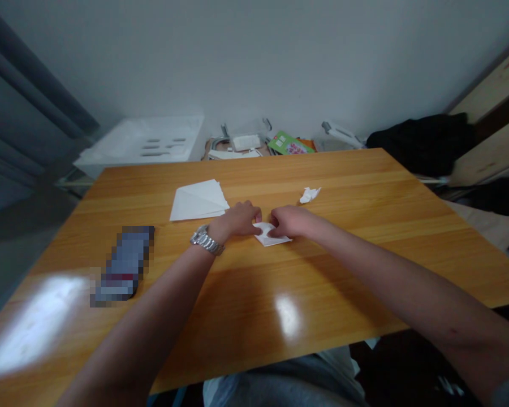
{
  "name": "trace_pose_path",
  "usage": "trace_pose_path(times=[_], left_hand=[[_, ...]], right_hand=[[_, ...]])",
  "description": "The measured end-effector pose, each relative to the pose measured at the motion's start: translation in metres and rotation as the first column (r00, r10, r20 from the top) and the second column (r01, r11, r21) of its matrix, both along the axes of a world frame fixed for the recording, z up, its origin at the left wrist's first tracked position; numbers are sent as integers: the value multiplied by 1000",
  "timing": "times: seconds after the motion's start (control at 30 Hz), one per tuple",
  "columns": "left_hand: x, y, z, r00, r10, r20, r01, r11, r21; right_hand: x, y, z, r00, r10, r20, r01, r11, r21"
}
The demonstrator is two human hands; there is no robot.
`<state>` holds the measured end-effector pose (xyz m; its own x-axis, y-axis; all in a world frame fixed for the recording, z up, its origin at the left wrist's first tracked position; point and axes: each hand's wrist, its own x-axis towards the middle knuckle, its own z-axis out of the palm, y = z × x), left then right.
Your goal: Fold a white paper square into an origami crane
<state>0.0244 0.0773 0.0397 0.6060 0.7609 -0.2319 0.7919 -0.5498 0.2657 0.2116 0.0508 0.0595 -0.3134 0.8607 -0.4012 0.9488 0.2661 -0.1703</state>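
Observation:
A small folded piece of white paper lies on the wooden table between my two hands. My left hand, with a metal watch on its wrist, has its thumb and curled fingers closed on the paper's left edge. From the other side my right hand grips the paper, its thumb pressed on top and the fingers bent. Part of the paper is hidden under the fingers. Behind my left hand lies a stack of white paper sheets.
A crumpled bit of paper lies beyond my right hand. To the left is a blurred-out phone-like device on the table. Past the far edge are a white tray, a green book and dark cloth.

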Motion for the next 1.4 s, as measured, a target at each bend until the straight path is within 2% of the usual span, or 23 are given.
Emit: trace_pose_path(times=[0.13, 0.27, 0.4, 0.47, 0.67, 0.8, 0.93, 1.03, 1.1, 1.27, 1.4], left_hand=[[0, -6, 0, 1000, 22, -10, -22, 1000, -2], [-3, -14, 0, 998, 55, 29, -55, 998, -6], [-9, -18, -11, 989, 72, 132, -74, 997, 8], [-12, -19, -18, 977, 48, 208, -46, 999, -11], [-17, -27, -23, 904, 37, 426, -15, 998, -54], [-18, -33, -24, 824, 131, 551, -50, 986, -159], [-20, -36, -31, 716, 212, 665, -14, 957, -290], [-22, -41, -34, 650, 351, 674, -17, 893, -450], [-23, -44, -34, 627, 406, 665, -28, 865, -501], [-25, -48, -36, 614, 430, 662, -95, 873, -479], [-29, -50, -32, 588, 419, 692, -28, 865, -501]], right_hand=[[1, -2, -4, 999, -3, -38, 4, 1000, 26], [5, -7, -14, 986, 4, -165, -1, 1000, 18], [10, -13, -25, 943, -39, -330, 53, 998, 32], [13, -14, -31, 908, -74, -412, 85, 996, 10], [19, -17, -45, 744, -131, -655, 128, 990, -52], [19, -22, -52, 554, -253, -794, 149, 968, -204], [21, -25, -55, 457, -267, -849, 102, 963, -248], [23, -29, -52, 419, -289, -861, 101, 957, -273], [24, -33, -48, 404, -293, -867, 101, 956, -277], [23, -44, -41, 389, -309, -868, 68, 949, -307], [26, -44, -46, 339, -291, -895, 50, 955, -291]])
